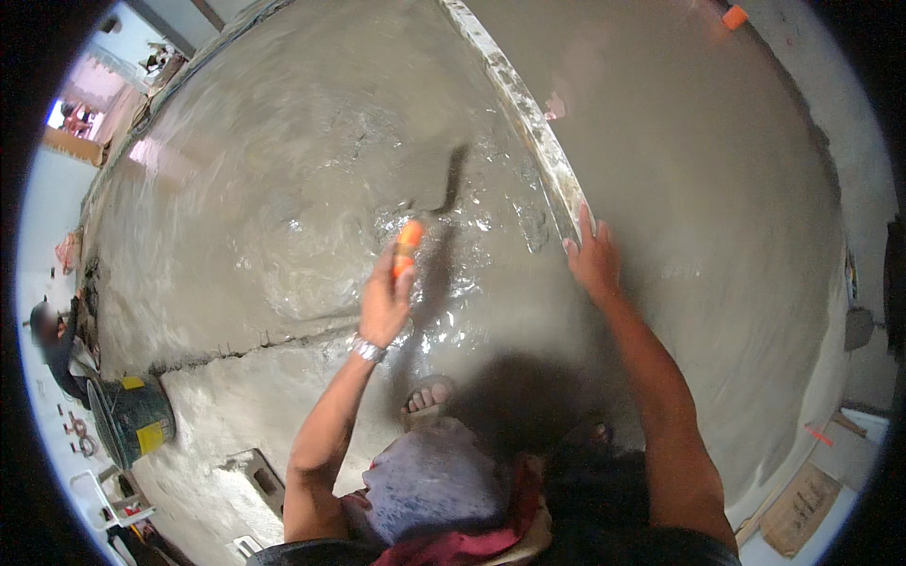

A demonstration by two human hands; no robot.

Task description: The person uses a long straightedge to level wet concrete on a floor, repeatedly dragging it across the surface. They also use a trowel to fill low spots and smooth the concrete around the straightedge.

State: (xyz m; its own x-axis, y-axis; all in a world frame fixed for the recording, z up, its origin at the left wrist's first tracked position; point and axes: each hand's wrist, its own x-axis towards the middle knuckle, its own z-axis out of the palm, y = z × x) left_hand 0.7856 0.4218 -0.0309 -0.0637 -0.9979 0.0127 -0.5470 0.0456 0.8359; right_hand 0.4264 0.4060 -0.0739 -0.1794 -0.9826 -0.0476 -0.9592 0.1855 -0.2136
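In my left hand (385, 307), which wears a metal watch, is a trowel with an orange handle (408, 247). Its blade is smeared grey and hard to tell from the wet cement (311, 170) around it. My right hand (595, 259) grips the near end of a long straightedge (528, 108), thumb on one side and fingers on the other. The straightedge is pale, blotched with cement, and runs away from me across the floor. To its left the cement looks rough and glossy with water; to its right the surface is smoother.
A dark bucket (137, 420) with yellow patches stands at the left, near a crouching person (64, 354). A hollow block (255, 476) lies at the lower left. A ragged cement edge (236, 351) runs left from my feet. A brown board (800, 509) lies at the lower right.
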